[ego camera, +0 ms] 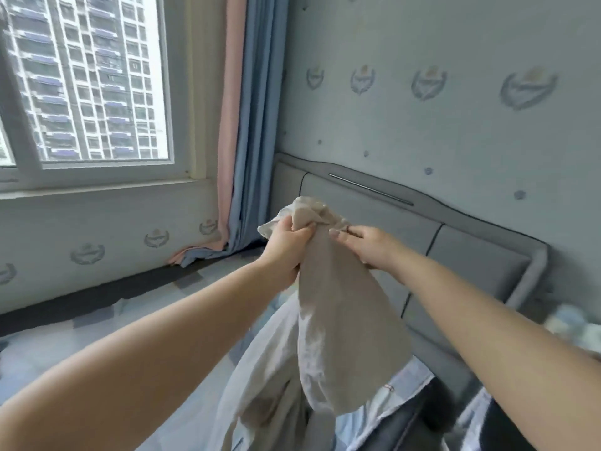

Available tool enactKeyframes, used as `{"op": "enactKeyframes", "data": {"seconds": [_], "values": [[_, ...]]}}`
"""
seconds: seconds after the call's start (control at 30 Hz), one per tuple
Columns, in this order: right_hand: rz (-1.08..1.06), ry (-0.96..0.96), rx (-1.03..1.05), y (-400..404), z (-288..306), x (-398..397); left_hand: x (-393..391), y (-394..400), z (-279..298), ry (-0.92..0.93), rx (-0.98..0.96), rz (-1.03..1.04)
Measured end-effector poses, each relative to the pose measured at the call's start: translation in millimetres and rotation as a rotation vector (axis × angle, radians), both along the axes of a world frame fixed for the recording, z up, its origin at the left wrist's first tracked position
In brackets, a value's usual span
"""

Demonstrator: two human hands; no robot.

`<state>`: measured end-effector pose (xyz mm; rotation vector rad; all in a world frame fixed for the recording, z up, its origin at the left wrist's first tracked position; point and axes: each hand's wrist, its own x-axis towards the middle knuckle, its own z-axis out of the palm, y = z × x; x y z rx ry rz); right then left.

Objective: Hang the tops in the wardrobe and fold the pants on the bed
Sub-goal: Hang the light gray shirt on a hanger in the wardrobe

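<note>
My left hand [286, 245] fists bunched top edge of beige garment [341, 320], lifting it off bed [97, 346] so cloth hangs free. My right hand [367, 245] pinches same edge just beside, likely to spread it. Top or pants: cannot tell. Headboard [455, 242] behind.

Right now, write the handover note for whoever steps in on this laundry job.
Left hand: grip bunched on the top edge of the beige garment.
Right hand: pinching the same edge beside it.
The garment hangs in the air over the bed; top or pants, cannot tell. More clothes lie below it.
Done: nothing visibly hung or folded.
Left: sort it, hang tops, fold pants. Wardrobe out of view.
</note>
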<state>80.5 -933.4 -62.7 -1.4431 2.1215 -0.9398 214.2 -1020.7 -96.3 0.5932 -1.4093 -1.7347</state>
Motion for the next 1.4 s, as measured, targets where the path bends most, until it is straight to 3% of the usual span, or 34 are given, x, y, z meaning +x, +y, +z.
{"op": "enactKeyframes", "data": {"seconds": [0.07,0.17,0.33,0.5,0.57,0.67,0.73,0.8,0.97,1.2,1.33,1.4], "values": [[0.019,0.013,0.099,45,7,1,-16,21,10,0.019,0.035,0.017],[-0.001,0.074,0.083,123,11,7,-44,78,26,0.006,0.017,-0.059],[-0.468,0.479,-0.126,235,23,-5,-69,174,43,0.044,-0.009,-0.276],[-0.814,0.482,-0.305,359,43,-9,-78,281,46,0.084,-0.092,-0.476],[-0.872,0.39,-0.334,401,46,-1,-78,325,48,0.116,-0.096,-0.555],[-0.841,0.33,-0.211,462,46,26,-78,392,55,0.178,-0.062,-0.694],[-0.836,0.472,-0.033,510,47,41,-77,442,61,0.192,-0.068,-0.749],[-0.897,0.607,-0.071,549,57,49,-76,476,65,0.21,-0.096,-0.783],[-1.21,0.323,-0.557,659,107,64,-77,547,62,0.257,-0.315,-0.811],[-1.384,0.17,-0.638,763,143,89,-92,667,33,0.038,-0.827,-0.717],[-1.475,0.192,-0.667,813,153,95,-100,735,24,-0.116,-0.944,-0.708],[-1.529,0.237,-0.652,843,159,96,-109,763,20,-0.167,-0.885,-0.874]]}}
